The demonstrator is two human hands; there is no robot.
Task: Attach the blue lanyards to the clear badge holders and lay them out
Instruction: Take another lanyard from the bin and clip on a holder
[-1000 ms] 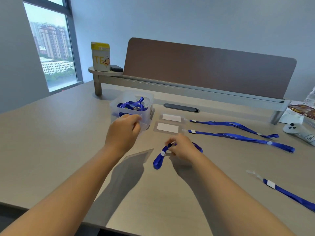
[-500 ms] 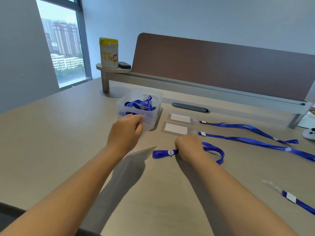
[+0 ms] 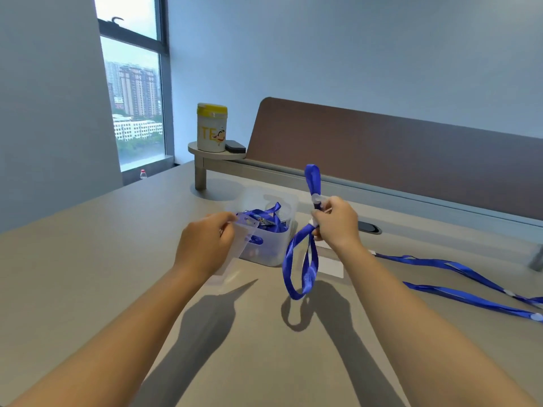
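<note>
1. The right hand (image 3: 335,224) has come up off the table; half a second ago it lay on the desk pressing the blue lanyard (image 3: 302,259) down. Now it holds that lanyard in the air, fingers curled round it near the white clasp.
2. One short end of the lanyard sticks up above the fist, while the long loop hangs below it, its bottom just above the table (image 3: 88,274), where it casts a round shadow.
3. The left hand (image 3: 205,245) has also risen from beside the clear plastic bin (image 3: 279,248). It pinches a clear badge holder (image 3: 244,239) by its top edge, between thumb and fingers; the holder hangs tilted in front of the bin.
4. The bin stands where it was, with more blue lanyards (image 3: 269,215) heaped inside.
5. Two finished lanyards (image 3: 458,286) lie stretched out on the table to the right, as before; a white badge card (image 3: 329,267) shows behind the hanging loop.
6. The view has tipped upward, so the yellow-lidded canister (image 3: 211,127) on the corner shelf, the brown divider panel (image 3: 396,157) and the window (image 3: 132,92) now sit lower in it.
</note>
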